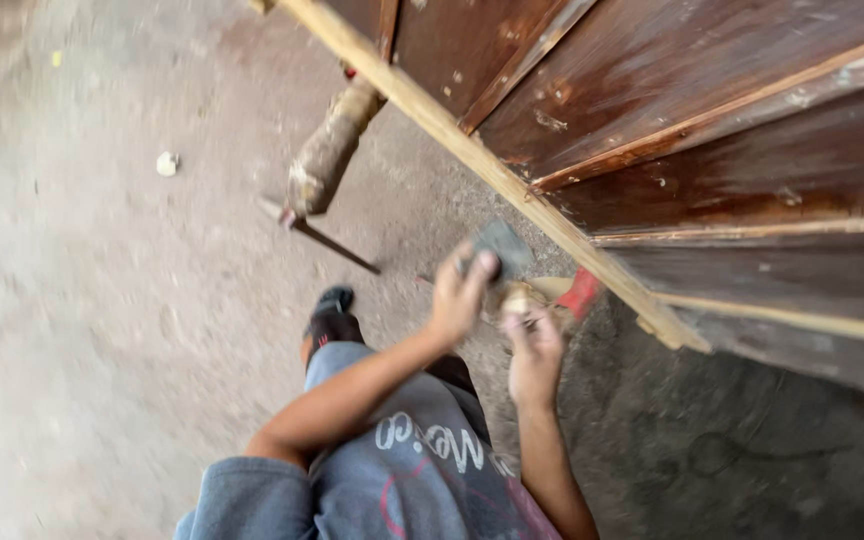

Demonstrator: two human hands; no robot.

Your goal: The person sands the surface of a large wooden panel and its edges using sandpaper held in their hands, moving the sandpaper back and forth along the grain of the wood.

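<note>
1. Two hands work below the pale edge of a dark brown wooden door (712, 130).
2. Left hand (460, 292) has its fingers closed around a grey sheet of sandpaper (503, 246).
3. Right hand (535, 352) pinches a small tan piece (515, 300); its kind is too blurred to tell.

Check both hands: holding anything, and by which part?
Left hand grips a flat grey sheet-like piece by its lower edge. Right hand closes on a small tan object; grip too blurred to tell.
</note>
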